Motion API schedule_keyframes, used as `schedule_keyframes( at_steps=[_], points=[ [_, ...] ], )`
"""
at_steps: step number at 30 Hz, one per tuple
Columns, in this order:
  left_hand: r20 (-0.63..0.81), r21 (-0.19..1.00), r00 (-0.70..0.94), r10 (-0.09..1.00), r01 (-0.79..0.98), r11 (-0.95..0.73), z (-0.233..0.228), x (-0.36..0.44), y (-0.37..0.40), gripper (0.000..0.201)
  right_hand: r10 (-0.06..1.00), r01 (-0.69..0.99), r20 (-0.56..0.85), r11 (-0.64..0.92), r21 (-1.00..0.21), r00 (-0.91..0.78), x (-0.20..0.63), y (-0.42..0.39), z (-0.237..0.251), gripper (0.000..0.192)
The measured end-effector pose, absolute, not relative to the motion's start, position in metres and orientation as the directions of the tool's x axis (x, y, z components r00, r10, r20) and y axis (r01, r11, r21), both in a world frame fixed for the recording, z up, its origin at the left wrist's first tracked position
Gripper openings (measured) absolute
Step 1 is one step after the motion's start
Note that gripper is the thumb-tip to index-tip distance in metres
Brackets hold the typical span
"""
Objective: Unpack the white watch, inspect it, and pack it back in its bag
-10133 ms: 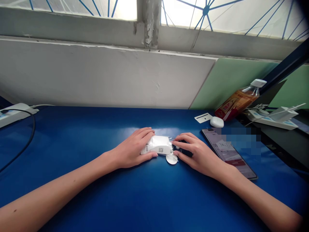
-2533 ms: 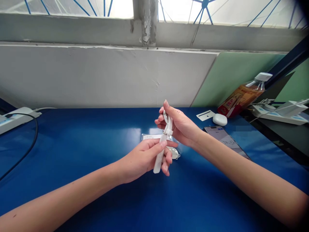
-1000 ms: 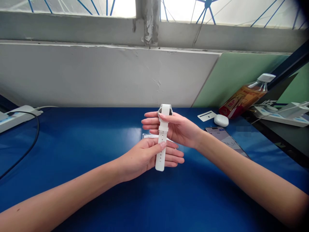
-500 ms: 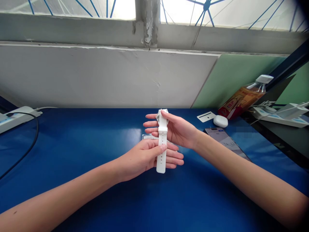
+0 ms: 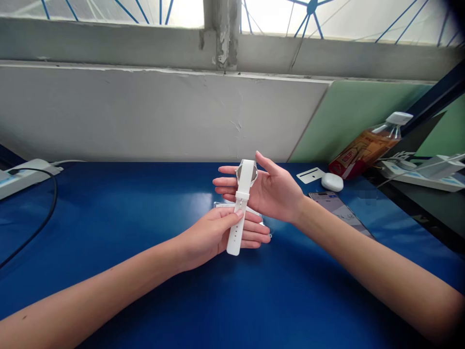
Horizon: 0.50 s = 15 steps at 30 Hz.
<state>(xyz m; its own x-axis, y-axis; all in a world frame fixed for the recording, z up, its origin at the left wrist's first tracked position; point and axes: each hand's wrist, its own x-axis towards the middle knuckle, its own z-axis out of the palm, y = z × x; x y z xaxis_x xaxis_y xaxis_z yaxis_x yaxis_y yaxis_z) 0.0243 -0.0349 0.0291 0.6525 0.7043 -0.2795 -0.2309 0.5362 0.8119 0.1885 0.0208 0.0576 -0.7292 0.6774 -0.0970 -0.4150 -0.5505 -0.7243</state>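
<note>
A white wristwatch [image 5: 242,196] with a strap full of small holes is held above the blue desk, its back turned toward me. My left hand [image 5: 221,235] pinches the strap's lower part between the thumb on top and the fingers beneath. Behind the watch's upper end lies my right hand [image 5: 271,189], palm up, with its thumb raised and fingers stretched out. The round case shows on both sides of the strap. Under the hands, a clear packet [image 5: 222,205] with a white label rests on the desk, mostly hidden.
To the right are a phone [image 5: 339,211], a white earbud case [image 5: 332,182], a white card [image 5: 310,175] and a tilted drink bottle [image 5: 366,145]. Power strips stand at left [image 5: 27,177] and right, with a black cable [image 5: 54,203] at left. A wall backs the blue desk [image 5: 145,310].
My right thumb has lifted off the upper strap and the hand has opened. The watch has tilted, its lower end swinging left with my left hand.
</note>
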Motion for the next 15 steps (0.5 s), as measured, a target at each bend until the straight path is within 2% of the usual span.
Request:
schedule_keyframes(
  at_steps=[15],
  points=[
    [-0.26,0.803,0.672,0.694,-0.248,0.541,0.0295,0.023,-0.0329,0.03,0.671,-0.418,-0.117,-0.579,-0.7,-0.733,0.188,0.0209,0.0595,0.069]
  ],
)
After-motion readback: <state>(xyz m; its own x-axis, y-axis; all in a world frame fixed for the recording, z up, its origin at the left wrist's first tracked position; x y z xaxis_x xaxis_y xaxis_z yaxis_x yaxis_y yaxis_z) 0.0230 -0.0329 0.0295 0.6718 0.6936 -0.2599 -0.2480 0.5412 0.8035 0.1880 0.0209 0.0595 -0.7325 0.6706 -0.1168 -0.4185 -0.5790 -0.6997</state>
